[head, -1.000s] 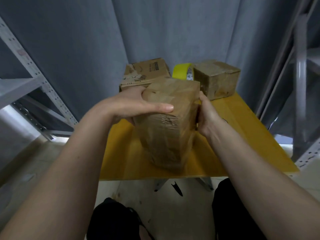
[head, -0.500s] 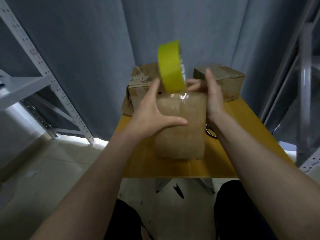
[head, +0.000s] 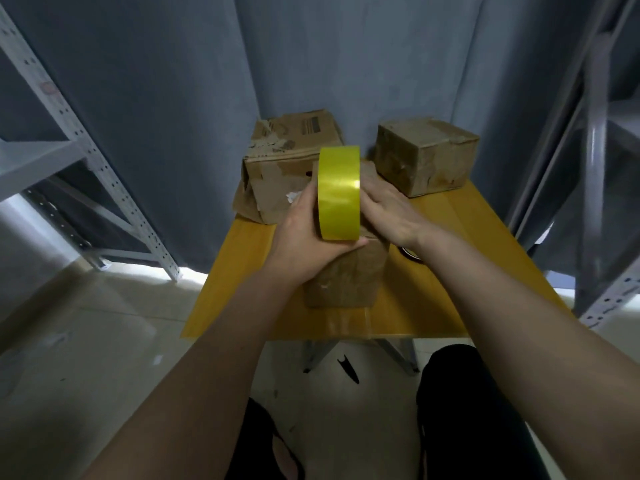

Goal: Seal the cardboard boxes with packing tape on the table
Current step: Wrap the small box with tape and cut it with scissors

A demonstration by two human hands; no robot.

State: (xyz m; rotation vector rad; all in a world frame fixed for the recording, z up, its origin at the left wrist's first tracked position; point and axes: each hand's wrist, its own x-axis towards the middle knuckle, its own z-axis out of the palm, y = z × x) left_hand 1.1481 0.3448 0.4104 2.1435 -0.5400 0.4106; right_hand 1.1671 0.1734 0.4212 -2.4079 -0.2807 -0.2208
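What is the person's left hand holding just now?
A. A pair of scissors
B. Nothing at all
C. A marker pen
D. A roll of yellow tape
D: the left hand grips the roll of yellow tape upright over the nearest box, with the thumb under the roll, while the right hand lies flat on that box's top.
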